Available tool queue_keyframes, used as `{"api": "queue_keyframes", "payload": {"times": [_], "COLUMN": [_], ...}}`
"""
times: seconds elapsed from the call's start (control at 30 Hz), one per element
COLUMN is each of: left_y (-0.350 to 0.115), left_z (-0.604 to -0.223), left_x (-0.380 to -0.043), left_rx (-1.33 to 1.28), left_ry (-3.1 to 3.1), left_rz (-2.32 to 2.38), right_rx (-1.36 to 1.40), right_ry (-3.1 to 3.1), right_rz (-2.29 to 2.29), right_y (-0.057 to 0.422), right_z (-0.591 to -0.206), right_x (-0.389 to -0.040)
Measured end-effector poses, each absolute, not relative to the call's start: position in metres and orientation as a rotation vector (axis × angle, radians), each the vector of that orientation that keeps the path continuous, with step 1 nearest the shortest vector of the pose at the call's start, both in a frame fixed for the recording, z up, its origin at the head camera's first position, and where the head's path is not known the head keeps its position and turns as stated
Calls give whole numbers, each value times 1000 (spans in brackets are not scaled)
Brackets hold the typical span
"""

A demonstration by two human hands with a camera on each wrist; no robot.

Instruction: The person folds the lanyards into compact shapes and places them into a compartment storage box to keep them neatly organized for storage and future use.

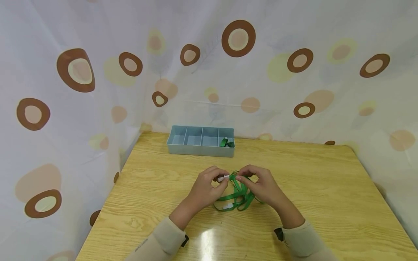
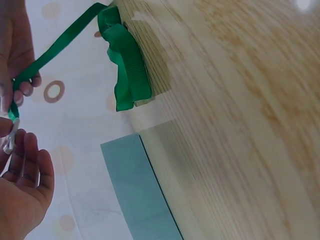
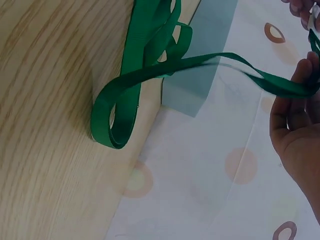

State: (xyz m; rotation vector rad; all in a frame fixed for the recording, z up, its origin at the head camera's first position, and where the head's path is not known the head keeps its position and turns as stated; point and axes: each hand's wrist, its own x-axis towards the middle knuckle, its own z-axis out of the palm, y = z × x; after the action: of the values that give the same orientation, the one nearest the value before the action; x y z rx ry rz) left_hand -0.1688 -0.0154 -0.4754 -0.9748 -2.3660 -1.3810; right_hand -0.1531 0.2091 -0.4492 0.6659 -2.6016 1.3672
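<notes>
My left hand [image 1: 206, 184] pinches a small white plastic clip [image 1: 223, 178] between thumb and fingers above the table. Right beside it, my right hand [image 1: 263, 184] pinches the end of a green lanyard [image 1: 241, 192] where the strap meets that clip. The rest of the strap lies in loose loops on the table under both hands, with another white plastic piece [image 1: 228, 206] near the front of the pile. In the right wrist view the flat green strap [image 3: 165, 67] runs from the pile up to the right hand's fingers [image 3: 300, 72].
Behind the hands stands a blue-grey tray [image 1: 200, 150] with several compartments in a row. Its rightmost compartment holds green strap pieces [image 1: 224, 142]. The wooden table [image 1: 313, 188] meets a white patterned curtain [image 1: 209, 79] at the back and sides.
</notes>
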Motion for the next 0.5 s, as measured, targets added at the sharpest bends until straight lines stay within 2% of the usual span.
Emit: {"api": "queue_keyframes", "payload": {"times": [0.27, 0.5], "left_y": [-14, -13], "left_z": [-474, -473], "left_x": [-168, -168], "left_rx": [-964, -972], "left_ry": [-2358, -2339], "left_rz": [-1407, -1410], "right_rx": [680, 915], "right_ry": [-2623, -2506], "right_rz": [1359, 1503], "right_y": [209, 208], "right_z": [-459, -461], "right_x": [-156, -159]}}
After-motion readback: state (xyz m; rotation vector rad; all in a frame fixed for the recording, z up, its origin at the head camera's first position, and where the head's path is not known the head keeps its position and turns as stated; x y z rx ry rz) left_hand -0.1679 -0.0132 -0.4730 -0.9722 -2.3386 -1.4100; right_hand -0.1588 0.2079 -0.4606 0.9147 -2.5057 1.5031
